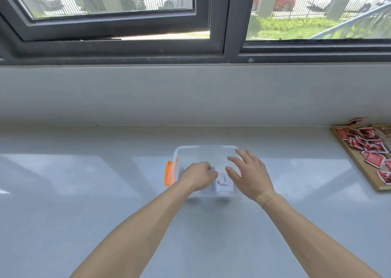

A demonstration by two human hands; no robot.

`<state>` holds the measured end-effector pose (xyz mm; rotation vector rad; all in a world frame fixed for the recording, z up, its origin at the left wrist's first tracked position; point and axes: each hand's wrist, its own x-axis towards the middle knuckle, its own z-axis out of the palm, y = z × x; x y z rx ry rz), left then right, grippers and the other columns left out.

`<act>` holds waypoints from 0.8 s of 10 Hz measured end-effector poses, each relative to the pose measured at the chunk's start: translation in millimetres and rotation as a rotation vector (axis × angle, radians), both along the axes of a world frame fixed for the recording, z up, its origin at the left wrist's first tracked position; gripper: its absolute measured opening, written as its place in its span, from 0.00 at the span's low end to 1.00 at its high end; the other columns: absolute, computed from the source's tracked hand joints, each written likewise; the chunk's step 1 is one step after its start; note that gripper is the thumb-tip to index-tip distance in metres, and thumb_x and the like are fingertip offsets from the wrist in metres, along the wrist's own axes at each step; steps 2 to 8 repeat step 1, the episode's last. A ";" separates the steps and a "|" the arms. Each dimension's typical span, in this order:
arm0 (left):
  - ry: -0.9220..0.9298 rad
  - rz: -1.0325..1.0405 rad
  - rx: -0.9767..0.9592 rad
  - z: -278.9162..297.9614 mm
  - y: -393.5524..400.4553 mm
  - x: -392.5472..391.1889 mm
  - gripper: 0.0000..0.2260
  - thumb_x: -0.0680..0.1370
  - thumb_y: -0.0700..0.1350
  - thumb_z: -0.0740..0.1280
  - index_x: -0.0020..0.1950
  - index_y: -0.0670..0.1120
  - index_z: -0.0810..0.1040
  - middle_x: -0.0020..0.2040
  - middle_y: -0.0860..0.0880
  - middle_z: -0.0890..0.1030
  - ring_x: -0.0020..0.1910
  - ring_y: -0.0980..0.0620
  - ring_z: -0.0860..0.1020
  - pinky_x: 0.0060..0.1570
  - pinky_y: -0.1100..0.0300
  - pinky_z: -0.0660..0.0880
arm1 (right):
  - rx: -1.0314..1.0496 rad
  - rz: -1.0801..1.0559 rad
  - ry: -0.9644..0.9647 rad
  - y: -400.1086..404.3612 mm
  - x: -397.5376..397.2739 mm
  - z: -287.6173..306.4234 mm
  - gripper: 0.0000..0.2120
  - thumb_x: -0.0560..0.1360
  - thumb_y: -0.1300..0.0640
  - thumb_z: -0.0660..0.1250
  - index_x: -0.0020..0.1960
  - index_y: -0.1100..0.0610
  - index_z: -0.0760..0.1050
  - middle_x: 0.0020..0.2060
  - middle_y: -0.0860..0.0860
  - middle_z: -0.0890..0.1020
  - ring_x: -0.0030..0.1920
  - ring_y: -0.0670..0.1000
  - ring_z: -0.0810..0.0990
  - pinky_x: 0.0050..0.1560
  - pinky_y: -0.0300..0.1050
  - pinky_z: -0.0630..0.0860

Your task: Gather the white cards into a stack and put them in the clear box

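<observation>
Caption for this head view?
Both hands, left hand and right hand, settle white cards inside the clear box.

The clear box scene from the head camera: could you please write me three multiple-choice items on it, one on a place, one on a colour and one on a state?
1. Where does the white card printed "love" lie?
A. in the clear box
B. on the wooden tray
C. on the window sill

2. What colour is the box's latch?
A. blue
B. orange
C. green

3. How is the right hand held?
A. fist
B. fingers spread
C. out of view

Key: 1 A, walls surround it; 2 B, orange clip at left; 3 B, fingers apart over the box.
</observation>
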<state>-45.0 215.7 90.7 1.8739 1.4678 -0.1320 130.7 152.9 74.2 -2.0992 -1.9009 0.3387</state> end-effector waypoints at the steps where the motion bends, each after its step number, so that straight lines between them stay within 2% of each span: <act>1: -0.024 -0.042 0.076 13.2 -15.0 -22.8 0.21 0.77 0.60 0.60 0.67 0.55 0.71 0.60 0.53 0.78 0.58 0.51 0.77 0.59 0.56 0.68 | 0.005 0.063 -0.031 -14.0 2.1 12.3 0.18 0.80 0.44 0.58 0.68 0.46 0.71 0.72 0.45 0.69 0.75 0.51 0.58 0.71 0.51 0.58; 8: -0.024 -0.042 0.076 13.2 -15.0 -22.8 0.21 0.77 0.60 0.60 0.67 0.55 0.71 0.60 0.53 0.78 0.58 0.51 0.77 0.59 0.56 0.68 | 0.005 0.063 -0.031 -14.0 2.1 12.3 0.18 0.80 0.44 0.58 0.68 0.46 0.71 0.72 0.45 0.69 0.75 0.51 0.58 0.71 0.51 0.58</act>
